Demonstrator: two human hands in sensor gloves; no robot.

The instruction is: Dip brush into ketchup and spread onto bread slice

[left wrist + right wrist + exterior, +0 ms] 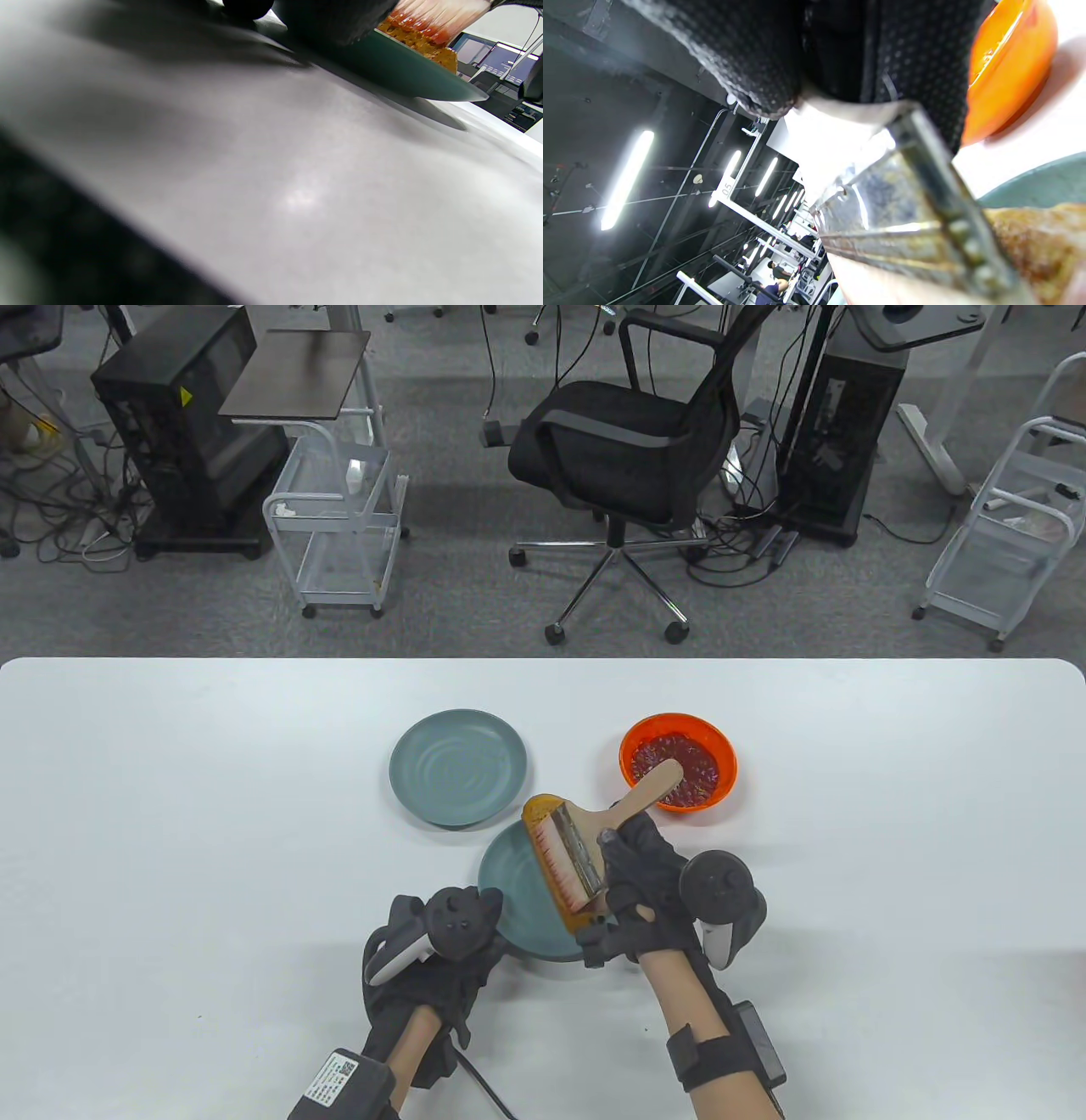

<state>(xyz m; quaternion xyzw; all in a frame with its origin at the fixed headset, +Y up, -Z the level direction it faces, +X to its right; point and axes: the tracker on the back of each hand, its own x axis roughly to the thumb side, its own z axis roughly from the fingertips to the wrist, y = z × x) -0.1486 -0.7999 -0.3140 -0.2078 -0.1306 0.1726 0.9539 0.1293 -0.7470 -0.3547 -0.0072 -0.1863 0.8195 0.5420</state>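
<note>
**Brush laid flat on the bread, ketchup going on**

White counter (170, 814), carrying everything within easy reach of both hands. Spare teal plate (458, 766) at about 11 o'clock from the working plate, just beside it, bare, out of the stroke's path. Working teal plate (509, 891) nearest the person, holding the bread slice (543, 814); bread mostly covered by the brush, crust showing at the far end and again near the wrist. Orange bowl (677, 762) of ketchup at 1 o'clock from the working plate, close enough for a short reach back to reload.

Right hand (645, 891), grip clamped on the wooden handle of the brush (585, 848), handle pointing toward 1 o'clock over the bowl, bristles reddened and pressed along the slice: wide face down, likely to spread in one broad pass. Left hand (441, 950) resting at 9 o'clock against the working plate's rim, seemingly steadying it against the drag of the stroke; whether that grip pinches the rim or merely touches it, cannot tell. Spreading judged under way, coverage hidden beneath the bristles.
</note>
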